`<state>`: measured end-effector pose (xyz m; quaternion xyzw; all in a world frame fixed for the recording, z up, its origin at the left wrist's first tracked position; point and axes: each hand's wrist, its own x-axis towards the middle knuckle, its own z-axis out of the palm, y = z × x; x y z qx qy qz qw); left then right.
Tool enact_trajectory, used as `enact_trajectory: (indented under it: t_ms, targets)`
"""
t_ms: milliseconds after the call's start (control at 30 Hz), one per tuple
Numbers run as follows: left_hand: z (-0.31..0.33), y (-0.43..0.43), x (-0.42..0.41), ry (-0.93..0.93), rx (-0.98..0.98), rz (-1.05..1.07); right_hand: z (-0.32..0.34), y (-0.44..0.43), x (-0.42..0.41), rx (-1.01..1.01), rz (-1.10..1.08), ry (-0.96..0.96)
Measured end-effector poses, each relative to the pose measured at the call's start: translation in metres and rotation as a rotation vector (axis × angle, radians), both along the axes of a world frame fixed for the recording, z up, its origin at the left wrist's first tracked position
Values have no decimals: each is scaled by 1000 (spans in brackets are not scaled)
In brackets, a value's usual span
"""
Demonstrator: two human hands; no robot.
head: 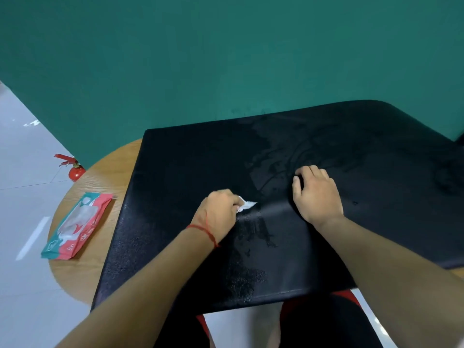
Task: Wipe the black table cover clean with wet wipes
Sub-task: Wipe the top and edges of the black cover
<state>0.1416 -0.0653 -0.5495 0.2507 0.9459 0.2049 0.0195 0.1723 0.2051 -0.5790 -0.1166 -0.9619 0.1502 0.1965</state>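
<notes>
Progress: roughly mid-task, judging by the streaks. Black table cover (175, 172) lies over a round wooden worktop (100, 177) and overhangs its near edge. Wet sheen shows in the middle, toward the far edge and in a patch near the front edge. The left third looks matt and dry, so likely not wiped yet; the far right is too dark to tell. Left hand (221, 212) is clenched round a crumpled white wet wipe (247, 205), pressed on the cover near its centre. Right hand (316, 194) lies palm down on the cover just beside it, grasping nothing, fingers lightly bent, seemingly pinning the cover. Wet wipes pack (75, 227) sits on bare wood left of the cover, well apart from both hands. 1 wipe in use.
</notes>
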Motion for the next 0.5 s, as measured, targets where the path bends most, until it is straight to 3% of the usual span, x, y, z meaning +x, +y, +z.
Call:
enact_trajectory:
  t_ms: [167,333,500]
  targets:
    - [-5,-16,70,-46,51,-64,4,-1,0,1,3,-21]
    - [-15,-28,133,120,115,-91,0,0,2,-6,-3,-13]
    - [-28,-36,173,154,152,-105,1,0,0,-6,-3,-13]
